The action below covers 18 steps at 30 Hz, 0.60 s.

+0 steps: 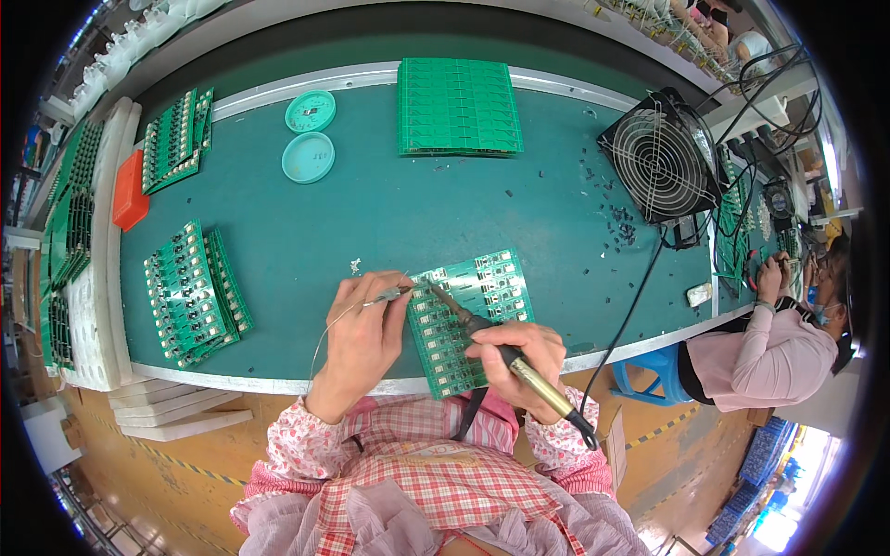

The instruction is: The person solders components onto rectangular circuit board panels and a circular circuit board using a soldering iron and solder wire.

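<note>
A green circuit board (440,338) with rows of small components lies at the table's front edge, between my hands. My right hand (519,357) is closed round a soldering iron (545,387) with a gold and black handle. Its tip slants to the board's upper left part. At the board's upper left corner, my left hand (357,324) pinches a thin solder wire (321,345), which trails down past the wrist. A small pale piece, perhaps a wire guide (387,295), shows at those fingertips. Whether iron and solder touch is too small to tell.
Stacked populated boards (190,296) lie left, more (176,139) behind them by an orange box (131,192). Two turquoise dishes (308,157) and a board stack (459,107) stand at the back. A black fan (658,162), its cable (633,310) and scattered black bits are right. A co-worker (774,357) sits beyond.
</note>
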{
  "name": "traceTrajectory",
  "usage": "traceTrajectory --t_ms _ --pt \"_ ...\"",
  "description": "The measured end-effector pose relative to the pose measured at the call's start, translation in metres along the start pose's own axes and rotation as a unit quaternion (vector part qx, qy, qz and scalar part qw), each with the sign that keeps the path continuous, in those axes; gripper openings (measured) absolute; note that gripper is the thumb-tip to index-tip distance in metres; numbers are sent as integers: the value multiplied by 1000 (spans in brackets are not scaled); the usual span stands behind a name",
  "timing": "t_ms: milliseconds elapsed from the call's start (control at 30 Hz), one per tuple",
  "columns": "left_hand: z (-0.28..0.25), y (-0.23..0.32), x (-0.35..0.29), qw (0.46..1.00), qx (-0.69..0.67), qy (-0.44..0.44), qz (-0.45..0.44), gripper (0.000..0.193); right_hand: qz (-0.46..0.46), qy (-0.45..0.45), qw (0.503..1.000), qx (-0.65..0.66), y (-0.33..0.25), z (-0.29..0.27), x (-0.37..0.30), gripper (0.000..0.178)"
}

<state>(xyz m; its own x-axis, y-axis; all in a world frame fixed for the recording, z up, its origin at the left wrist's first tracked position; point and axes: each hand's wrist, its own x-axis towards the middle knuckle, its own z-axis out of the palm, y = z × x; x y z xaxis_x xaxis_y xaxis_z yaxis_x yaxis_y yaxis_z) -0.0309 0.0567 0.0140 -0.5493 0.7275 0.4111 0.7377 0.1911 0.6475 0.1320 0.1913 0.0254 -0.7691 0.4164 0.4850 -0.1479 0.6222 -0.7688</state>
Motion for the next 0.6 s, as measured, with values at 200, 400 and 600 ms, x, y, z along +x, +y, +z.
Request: traceTrajectory --t_ms 200,400,600 --pt "-1 -1 -1 1000 -3 -10 -4 11 33 44 998 4 -1 -6 -12 9" --pt "-1 -1 -3 1000 -3 -6 -7 11 7 10 973 -230 -2 -7 -18 47" --pt "-13 3 -6 999 -10 0 -47 12 46 -10 960 -277 1 5 -24 57"
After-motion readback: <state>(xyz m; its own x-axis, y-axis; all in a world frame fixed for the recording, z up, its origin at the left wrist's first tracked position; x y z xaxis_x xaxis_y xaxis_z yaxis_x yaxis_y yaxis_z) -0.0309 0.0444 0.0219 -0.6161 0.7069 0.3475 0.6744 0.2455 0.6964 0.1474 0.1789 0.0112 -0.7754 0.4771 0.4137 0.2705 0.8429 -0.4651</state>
